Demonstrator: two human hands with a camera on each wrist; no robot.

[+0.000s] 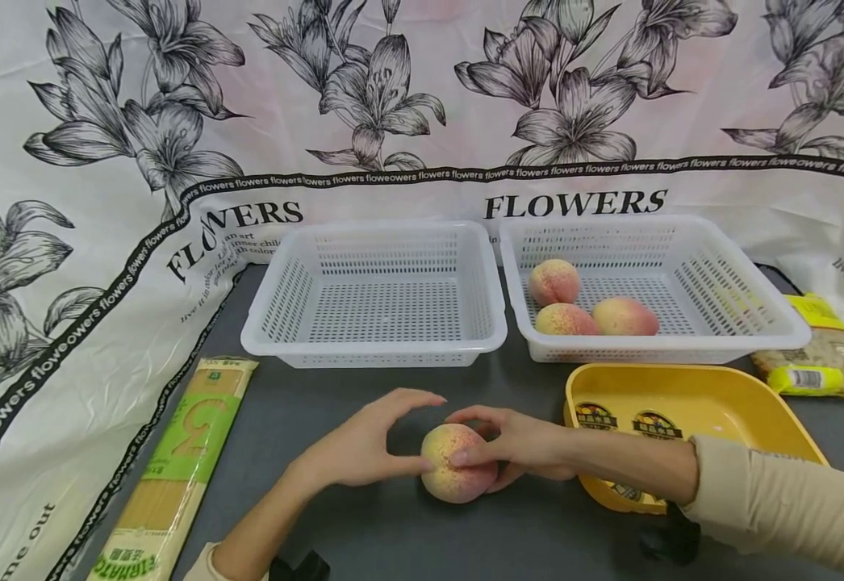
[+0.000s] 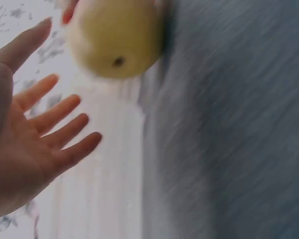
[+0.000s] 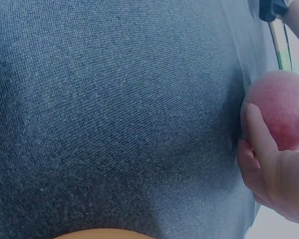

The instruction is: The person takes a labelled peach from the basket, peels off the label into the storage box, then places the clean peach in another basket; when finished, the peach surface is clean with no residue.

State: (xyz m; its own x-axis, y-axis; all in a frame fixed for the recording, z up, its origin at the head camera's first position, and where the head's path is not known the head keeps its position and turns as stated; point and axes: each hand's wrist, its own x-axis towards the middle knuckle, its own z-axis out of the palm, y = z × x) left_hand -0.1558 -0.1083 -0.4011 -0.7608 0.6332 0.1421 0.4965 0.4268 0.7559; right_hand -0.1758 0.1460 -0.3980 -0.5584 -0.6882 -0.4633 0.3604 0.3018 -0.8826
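Observation:
A yellow-pink peach (image 1: 455, 474) lies on the grey table top near the front, in the head view. My right hand (image 1: 482, 440) reaches in from the right and grips it, with fingers curled over its top and front. The right wrist view shows those fingers (image 3: 261, 144) wrapped on the peach (image 3: 284, 104) against the grey surface. My left hand (image 1: 422, 432) sits just left of the peach with straight, spread fingers and its thumb tip at the fruit's side. The left wrist view, which is blurred, shows this hand (image 2: 50, 129) open and the peach (image 2: 117, 37) beyond its fingertips.
Two white slatted baskets stand at the back: the left one (image 1: 374, 353) is empty, the right one (image 1: 665, 352) holds three peaches (image 1: 587, 308). A yellow tray (image 1: 683, 378) lies under my right forearm. There is a spaghetti pack (image 1: 175, 468) at the left and a noodle packet (image 1: 821, 359) at the far right.

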